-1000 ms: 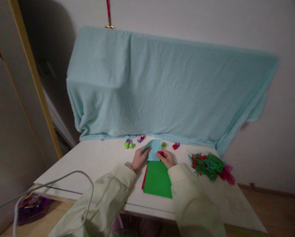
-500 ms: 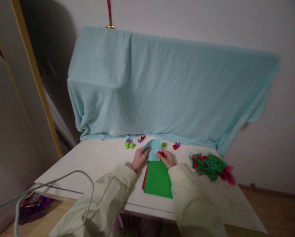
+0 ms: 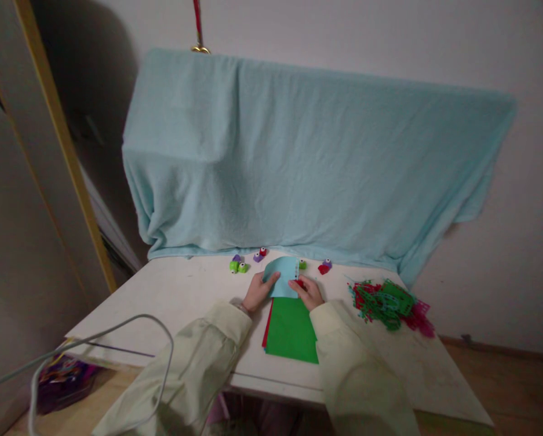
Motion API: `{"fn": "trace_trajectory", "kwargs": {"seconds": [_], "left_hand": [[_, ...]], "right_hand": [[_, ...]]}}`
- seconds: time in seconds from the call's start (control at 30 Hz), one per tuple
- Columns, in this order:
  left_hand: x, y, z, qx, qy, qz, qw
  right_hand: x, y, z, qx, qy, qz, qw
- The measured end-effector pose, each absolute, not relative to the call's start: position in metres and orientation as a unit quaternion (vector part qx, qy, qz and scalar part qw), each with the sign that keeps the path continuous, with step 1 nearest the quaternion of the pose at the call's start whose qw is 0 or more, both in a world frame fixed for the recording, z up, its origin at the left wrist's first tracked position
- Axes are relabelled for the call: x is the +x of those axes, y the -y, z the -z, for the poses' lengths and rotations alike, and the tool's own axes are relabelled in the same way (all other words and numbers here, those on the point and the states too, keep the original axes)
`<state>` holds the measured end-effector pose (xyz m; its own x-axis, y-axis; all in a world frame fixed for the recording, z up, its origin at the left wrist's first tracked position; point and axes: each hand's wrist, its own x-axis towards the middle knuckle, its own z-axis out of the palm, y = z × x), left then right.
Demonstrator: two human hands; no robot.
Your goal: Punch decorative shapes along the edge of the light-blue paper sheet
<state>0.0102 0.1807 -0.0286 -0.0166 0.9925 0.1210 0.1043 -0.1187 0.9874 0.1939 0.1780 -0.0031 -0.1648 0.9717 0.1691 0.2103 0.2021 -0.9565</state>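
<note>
"Pale blue paper (image 3: 281, 272): where is it?"

"Between both hands, at the far end of the green sheet (image 3: 292, 333) on the white table (image 3: 171, 287). The left hand (image 3: 257, 292) pinches its left side, thumb on top."

"And the right hand (image 3: 309, 293)?"

"Closed around a small red object (image 3: 300, 282), mostly hidden, at the paper's right edge. Tangled cut scraps (image 3: 385, 306) lie well apart, to the right."
</note>
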Motion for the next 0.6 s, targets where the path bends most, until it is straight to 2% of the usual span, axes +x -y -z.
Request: {"fn": "trace_trajectory", "kwargs": {"seconds": [0.4, 0.6], "left_hand": [[0.012, -0.178, 0.024, 0.502, -0.474, -0.522, 0.5], [0.011, -0.181, 0.028, 0.488, -0.49, -0.534, 0.485]], "right_hand": [[0.197, -0.19, 0.025, -0.474, 0.632, -0.411, 0.455], [0.196, -0.196, 0.039, -0.474, 0.615, -0.434, 0.458]]}}
